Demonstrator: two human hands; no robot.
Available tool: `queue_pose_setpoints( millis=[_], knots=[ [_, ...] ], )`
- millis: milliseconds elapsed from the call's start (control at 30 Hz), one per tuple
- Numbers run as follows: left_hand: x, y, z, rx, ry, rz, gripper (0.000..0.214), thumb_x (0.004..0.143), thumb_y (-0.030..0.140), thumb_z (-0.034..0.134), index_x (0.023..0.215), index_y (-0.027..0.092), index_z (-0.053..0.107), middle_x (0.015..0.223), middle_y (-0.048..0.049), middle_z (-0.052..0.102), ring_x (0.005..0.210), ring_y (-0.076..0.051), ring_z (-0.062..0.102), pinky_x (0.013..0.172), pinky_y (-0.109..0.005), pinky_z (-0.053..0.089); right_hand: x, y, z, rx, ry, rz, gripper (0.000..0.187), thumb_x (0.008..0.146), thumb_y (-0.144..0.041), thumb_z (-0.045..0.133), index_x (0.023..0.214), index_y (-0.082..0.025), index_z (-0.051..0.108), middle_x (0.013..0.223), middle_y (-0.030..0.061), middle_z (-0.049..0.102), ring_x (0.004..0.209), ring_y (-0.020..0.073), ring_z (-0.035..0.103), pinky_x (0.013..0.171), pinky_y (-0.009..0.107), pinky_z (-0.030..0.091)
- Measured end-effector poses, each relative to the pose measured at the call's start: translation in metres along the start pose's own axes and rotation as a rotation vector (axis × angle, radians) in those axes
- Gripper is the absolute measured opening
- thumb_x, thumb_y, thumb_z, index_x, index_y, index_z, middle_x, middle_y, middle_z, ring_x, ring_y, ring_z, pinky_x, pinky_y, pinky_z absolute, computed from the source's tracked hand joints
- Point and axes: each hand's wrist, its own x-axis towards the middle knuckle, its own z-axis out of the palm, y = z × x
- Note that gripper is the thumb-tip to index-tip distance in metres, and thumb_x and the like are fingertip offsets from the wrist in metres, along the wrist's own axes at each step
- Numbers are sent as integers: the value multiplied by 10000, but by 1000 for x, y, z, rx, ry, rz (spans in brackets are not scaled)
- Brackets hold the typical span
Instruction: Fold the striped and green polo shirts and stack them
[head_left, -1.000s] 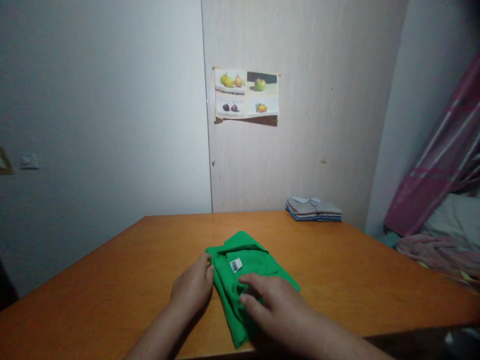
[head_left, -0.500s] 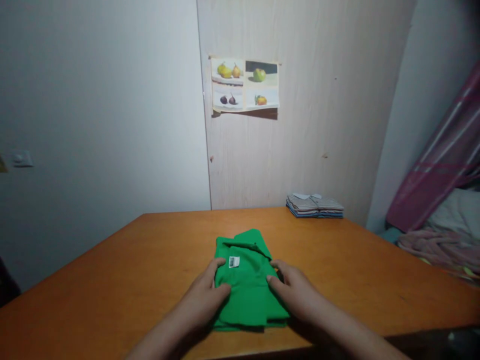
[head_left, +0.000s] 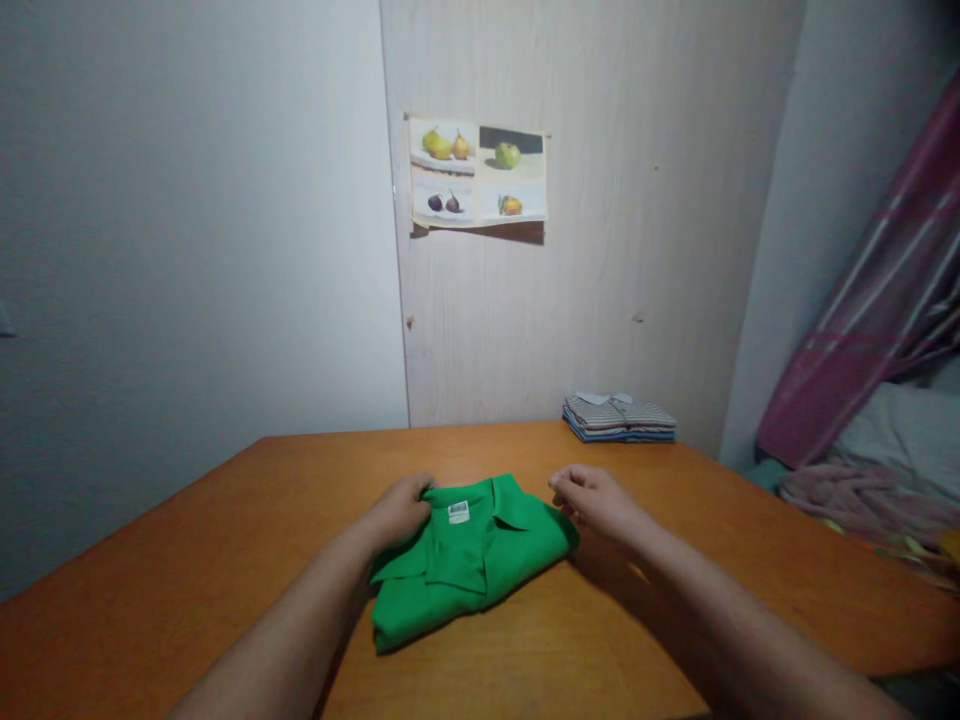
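A folded green collared shirt (head_left: 525, 550) lies at an angle on the wooden table, its collar at the far side. Inside the neck, a white label (head_left: 458, 512) shows. My left hand (head_left: 405, 512) grips the shirt's far left edge beside the collar, thumb on top and the other fingers partly hidden. Just off the shirt's right end, my right hand (head_left: 596, 500) hovers with its fingers curled in toward the thumb; nothing shows between them.
At the table's (head_left: 247, 540) back right sits a stack of folded shirts (head_left: 619, 418), a striped one on top. A fruit picture sheet (head_left: 478, 172) hangs on the back panel. Right of the table are a pink curtain (head_left: 840, 340) and heaped bedding (head_left: 832, 500).
The green shirt has been turned so its collar and opening show, and it now lies slanted. My right hand has come off it. My left hand has shifted to the far left edge.
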Motion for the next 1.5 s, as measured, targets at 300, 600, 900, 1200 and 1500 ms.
queue_pose_setpoints(
  millis=[300,600,900,1200,1500],
  knots=[
    [-16,-17,0,-595,-18,-169,252,695,352,690,843,178,583,689,28,602,591,-133,534,556,-228,396,61,52,25,-58,-271,150,215,605,-288,733,593,-182,546,510,-52,454,498,95,383,479,231,255],
    [-4,-36,4,-549,125,-124,424,712,555,735,817,184,560,674,44,555,613,-129,502,578,-233,384,63,71,33,-15,-141,-57,165,637,-286,668,697,-200,540,598,-51,489,581,123,441,542,229,305],
    [-20,8,-19,-388,214,20,336,787,463,701,952,175,650,904,-42,651,853,-183,591,749,-281,452,33,32,33,-264,-17,-433,170,905,-342,534,822,-210,604,690,-17,567,651,146,528,598,254,369],
    [-64,67,-36,-131,-203,60,198,786,298,621,954,195,642,899,-19,635,834,-173,572,730,-276,461,-7,13,48,-421,-292,-700,196,936,-269,516,783,-194,612,704,-2,615,652,131,555,617,250,369],
    [-93,91,-21,532,-351,256,424,718,111,552,1102,251,664,1126,-50,681,1083,-260,586,966,-391,450,-5,9,47,-511,-335,-687,189,922,-245,528,828,-197,686,794,30,689,719,151,589,661,254,381]
  ],
)
